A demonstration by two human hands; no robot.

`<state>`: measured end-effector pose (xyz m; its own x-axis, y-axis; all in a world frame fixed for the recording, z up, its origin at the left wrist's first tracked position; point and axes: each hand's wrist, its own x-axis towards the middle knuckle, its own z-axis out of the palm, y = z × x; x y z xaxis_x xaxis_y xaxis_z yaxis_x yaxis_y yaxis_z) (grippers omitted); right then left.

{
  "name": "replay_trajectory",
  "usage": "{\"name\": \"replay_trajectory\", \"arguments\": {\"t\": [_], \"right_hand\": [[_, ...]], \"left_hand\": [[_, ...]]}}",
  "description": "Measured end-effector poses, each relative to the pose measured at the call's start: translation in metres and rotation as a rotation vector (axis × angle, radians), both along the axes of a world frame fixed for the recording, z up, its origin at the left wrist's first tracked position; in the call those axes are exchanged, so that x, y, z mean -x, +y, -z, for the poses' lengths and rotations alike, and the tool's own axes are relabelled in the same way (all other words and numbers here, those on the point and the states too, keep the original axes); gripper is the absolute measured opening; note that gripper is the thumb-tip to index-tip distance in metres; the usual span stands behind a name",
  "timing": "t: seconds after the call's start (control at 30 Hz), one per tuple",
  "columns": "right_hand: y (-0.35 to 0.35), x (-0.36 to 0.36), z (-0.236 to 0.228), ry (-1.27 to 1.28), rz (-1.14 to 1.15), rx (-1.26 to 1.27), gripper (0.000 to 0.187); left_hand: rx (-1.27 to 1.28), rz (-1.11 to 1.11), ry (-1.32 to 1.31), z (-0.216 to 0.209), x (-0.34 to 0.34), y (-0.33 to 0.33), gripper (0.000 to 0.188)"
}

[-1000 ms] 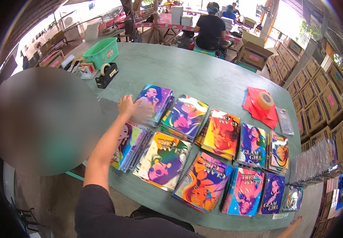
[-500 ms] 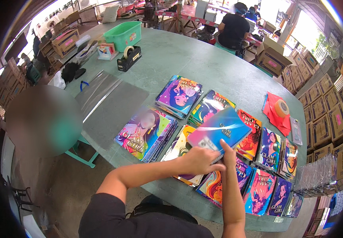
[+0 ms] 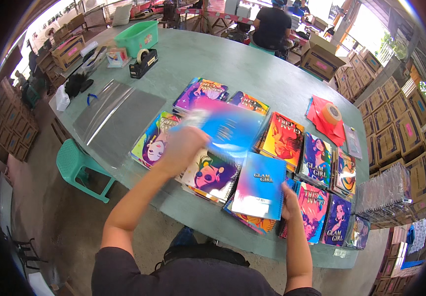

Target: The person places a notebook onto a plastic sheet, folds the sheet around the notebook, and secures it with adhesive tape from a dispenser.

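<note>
A single head-worn fisheye view looks steeply down from above the person's shoulders onto the table [image 3: 252,64], facing forward across it toward stacked boxes [image 3: 395,123] at the far right. It sits close, so both forearms rise from the lower edge and the notebooks [image 3: 292,143] just beyond the fingers [image 3: 286,197] fill the centre. Straight edges bow near the dark rim; no second view of this moment shares the scene.
</note>
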<state>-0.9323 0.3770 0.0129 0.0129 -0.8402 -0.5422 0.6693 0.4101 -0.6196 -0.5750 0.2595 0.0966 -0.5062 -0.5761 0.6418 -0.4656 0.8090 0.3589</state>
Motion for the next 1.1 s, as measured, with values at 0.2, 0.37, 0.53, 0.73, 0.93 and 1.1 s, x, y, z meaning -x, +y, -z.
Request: {"name": "replay_trajectory", "arguments": {"t": [0.2,0.37,0.53,0.73,0.93,1.1], "right_hand": [[0.004,0.005,0.008,0.328,-0.152,0.163,0.041],[0.006,-0.013,0.0,0.404,-0.028,0.131,0.05],[0.004,0.0,0.002,0.273,-0.02,0.125,0.046],[-0.002,-0.003,0.013,0.339,-0.128,0.183,0.046],[0.039,0.028,-0.02,0.449,0.044,0.14,0.069],[0.114,0.112,-0.068,0.273,0.182,0.231,0.07]], "left_hand": [[0.061,0.039,-0.493,0.066,0.026,0.073,0.027],[-0.088,0.159,-0.596,-0.017,0.001,0.089,0.033],[-0.118,-0.066,-0.252,-0.107,0.086,0.037,0.039],[0.065,-0.16,-0.592,0.056,0.184,-0.137,0.04],[-0.446,-0.277,-0.774,0.068,0.227,-0.141,0.068],[-0.337,-0.255,-0.648,0.053,0.207,-0.128,0.067]]}}
